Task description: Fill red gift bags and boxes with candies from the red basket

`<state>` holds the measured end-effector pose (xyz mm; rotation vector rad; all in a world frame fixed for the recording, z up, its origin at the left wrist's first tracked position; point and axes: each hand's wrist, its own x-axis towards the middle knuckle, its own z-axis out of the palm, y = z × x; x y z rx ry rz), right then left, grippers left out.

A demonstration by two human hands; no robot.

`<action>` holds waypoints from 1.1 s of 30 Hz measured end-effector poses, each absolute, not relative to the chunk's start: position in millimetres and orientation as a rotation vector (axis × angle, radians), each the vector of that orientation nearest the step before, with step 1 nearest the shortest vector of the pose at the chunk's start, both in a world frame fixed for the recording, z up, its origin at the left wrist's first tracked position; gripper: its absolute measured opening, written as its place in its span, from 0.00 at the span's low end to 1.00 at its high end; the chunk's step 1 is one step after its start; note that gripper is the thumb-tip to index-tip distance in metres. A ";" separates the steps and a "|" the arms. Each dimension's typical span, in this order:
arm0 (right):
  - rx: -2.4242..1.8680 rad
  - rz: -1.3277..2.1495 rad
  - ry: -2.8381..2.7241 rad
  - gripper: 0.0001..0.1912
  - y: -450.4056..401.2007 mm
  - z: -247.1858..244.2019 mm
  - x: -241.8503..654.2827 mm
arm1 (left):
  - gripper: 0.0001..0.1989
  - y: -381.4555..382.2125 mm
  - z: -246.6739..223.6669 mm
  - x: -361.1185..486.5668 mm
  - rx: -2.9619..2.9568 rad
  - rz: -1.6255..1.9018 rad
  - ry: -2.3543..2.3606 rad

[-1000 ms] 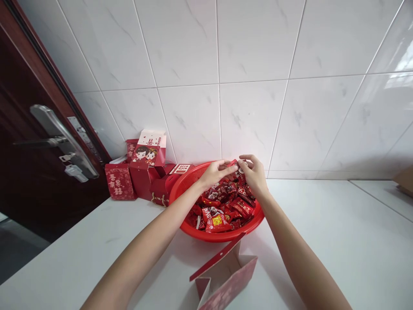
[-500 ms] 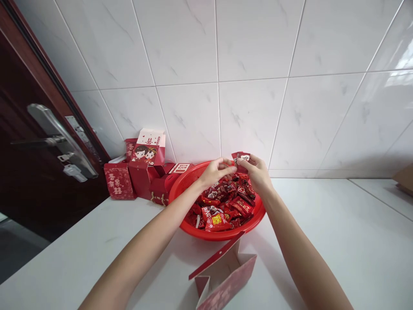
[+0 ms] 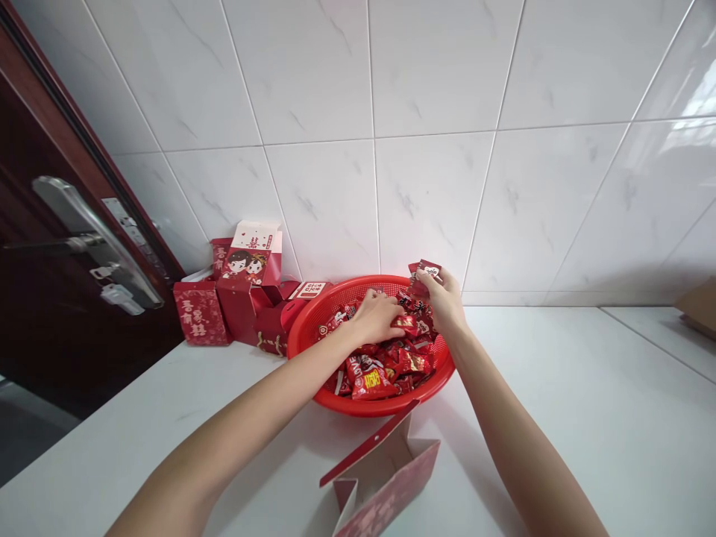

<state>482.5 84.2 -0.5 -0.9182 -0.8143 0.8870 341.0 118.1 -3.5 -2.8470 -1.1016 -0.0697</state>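
Observation:
My right hand (image 3: 444, 300) is closed on red wrapped candies (image 3: 429, 270), pinched between thumb and fingers above the far right rim of a red plastic basket (image 3: 347, 405). Inside the basket lies a heap of shiny red candy packets (image 3: 372, 379), some with gold or white lettering. My left hand (image 3: 376, 317) reaches down into this heap, its fingers curled around a small red candy packet (image 3: 407, 323); part of the grip is hidden. In front of the basket stands an open red paper box (image 3: 385, 492), its flap raised on the basket side.
Red printed gift boxes (image 3: 201, 313) are piled left of the basket, against the white tiled wall (image 3: 318, 201). A dark red door with a metal handle (image 3: 98, 242) is at the left. A brown cardboard box (image 3: 699, 307) sits at the far right of the white tabletop (image 3: 559, 388).
My left hand has lowered from beside my right hand into the candy heap and closed around a packet. My right hand stays near the far rim, still holding its candies.

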 end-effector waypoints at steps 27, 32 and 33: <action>-0.938 0.858 -0.820 0.15 88.8 -5.7 482.1 | 0.05 134.7 -9.0 333.6 -3.384 -0.601 -1.346; -0.950 0.871 -0.816 0.14 87.4 -4.6 482.7 | 0.07 152.2 -6.2 323.7 -3.201 -0.973 -1.464; -0.949 0.868 -0.815 0.13 87.2 -4.6 482.8 | 0.07 155.3 -6.8 321.8 -3.181 -1.023 -1.480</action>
